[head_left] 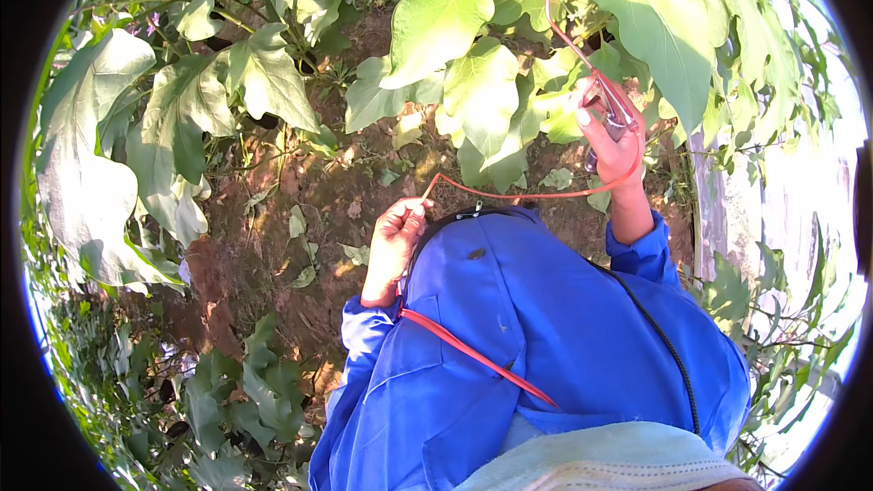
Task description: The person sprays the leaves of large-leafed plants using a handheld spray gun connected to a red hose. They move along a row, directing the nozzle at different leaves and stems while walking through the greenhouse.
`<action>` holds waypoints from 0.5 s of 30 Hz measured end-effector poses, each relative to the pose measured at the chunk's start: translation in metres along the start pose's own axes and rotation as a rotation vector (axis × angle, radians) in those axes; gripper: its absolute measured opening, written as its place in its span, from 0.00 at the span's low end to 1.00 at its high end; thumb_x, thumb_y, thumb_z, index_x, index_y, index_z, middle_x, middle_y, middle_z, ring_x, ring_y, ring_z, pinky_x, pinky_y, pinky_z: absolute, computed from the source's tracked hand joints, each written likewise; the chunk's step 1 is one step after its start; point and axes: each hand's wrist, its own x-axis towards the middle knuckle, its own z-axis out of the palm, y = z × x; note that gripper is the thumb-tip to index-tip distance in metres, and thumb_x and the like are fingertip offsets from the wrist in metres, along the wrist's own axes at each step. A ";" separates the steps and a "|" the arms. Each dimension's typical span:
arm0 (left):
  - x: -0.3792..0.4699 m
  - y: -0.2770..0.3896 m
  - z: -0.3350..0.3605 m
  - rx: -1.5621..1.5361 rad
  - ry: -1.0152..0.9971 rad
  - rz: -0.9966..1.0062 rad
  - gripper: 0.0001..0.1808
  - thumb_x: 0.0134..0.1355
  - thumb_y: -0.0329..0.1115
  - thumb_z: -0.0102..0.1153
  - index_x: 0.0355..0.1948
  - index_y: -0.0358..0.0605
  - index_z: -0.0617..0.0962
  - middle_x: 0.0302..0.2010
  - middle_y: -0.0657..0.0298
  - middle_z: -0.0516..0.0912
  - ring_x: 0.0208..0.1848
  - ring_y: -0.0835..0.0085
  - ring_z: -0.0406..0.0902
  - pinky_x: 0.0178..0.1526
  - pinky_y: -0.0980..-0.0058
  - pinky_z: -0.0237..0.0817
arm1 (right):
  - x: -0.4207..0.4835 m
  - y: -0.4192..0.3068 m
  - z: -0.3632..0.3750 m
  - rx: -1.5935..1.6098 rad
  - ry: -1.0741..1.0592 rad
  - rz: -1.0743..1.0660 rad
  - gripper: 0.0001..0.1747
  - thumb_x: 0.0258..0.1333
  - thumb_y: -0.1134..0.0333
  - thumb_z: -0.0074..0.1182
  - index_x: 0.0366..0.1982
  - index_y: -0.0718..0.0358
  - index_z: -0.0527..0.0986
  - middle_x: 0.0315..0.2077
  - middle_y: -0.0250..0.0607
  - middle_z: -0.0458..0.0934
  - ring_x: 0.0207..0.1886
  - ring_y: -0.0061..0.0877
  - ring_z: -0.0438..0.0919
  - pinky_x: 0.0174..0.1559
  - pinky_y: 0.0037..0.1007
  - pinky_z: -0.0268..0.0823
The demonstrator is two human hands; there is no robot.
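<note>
At the upper right, my right hand [617,140] holds a small tool with reddish handles [614,101], probably scissors or snips, among broad lobed leaves. A red cord [525,196] runs below that hand across to my left hand [399,232], which pinches its bent end between thumb and fingertips beside the blue jacket [491,286]. Above the right hand, a thin red strand [559,28] rises into the foliage; whether it is one piece with the cord cannot be told. Another red strap [470,351] lies slantwise over the jacket.
Leafy plants, likely eggplant, stand ahead, with a large leaf [665,31] over the right hand and more leaves [89,164] at the left. Brown soil [259,252] with fallen leaves shows between them. A pale sunlit strip [743,198] runs along the right.
</note>
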 end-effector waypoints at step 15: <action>-0.039 -0.006 -0.061 -0.001 0.019 0.057 0.11 0.78 0.37 0.56 0.52 0.43 0.84 0.25 0.79 0.70 0.27 0.89 0.60 0.30 0.85 0.51 | 0.118 0.037 0.049 -0.080 0.026 0.056 0.21 0.62 0.66 0.68 0.54 0.66 0.80 0.37 0.31 0.83 0.39 0.17 0.81 0.46 0.24 0.75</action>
